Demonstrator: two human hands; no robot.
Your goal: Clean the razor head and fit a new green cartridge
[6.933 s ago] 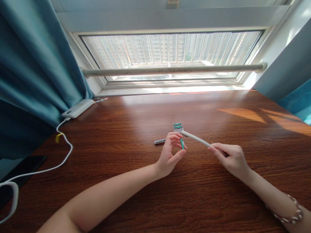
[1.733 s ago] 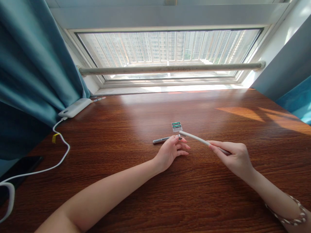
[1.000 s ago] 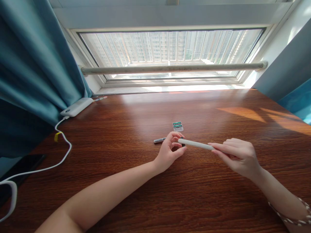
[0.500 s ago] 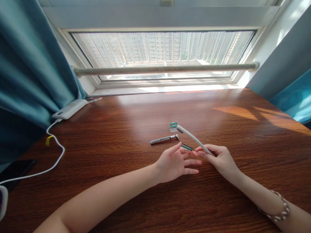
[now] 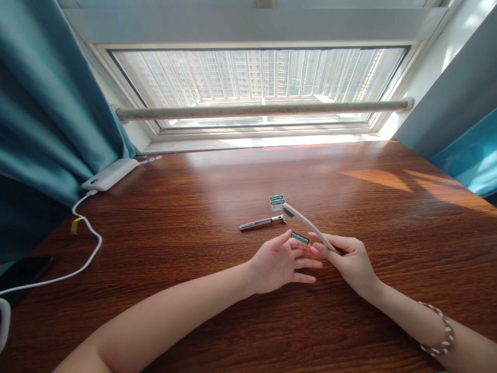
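Observation:
My left hand holds a razor blade cartridge with a green strip between thumb and forefinger, the other fingers spread. A white toothbrush is gripped in my right hand, its dark-bristled head tilted up and away to the left above the table. The fingertips of both hands are close together near the cartridge; whether they touch I cannot tell. Beyond my left hand lies a silver and black razor handle. Behind it is a small clear pack of green-striped cartridges, partly overlapped by the brush head.
The brown wooden table reaches to a window with a horizontal rail. At the left are a white power bank with a white cable, a dark flat object and a blue curtain.
The toothbrush head has dipped slightly, and my right hand has shifted a little left. The cartridge stays in my left fingers, turned slightly.

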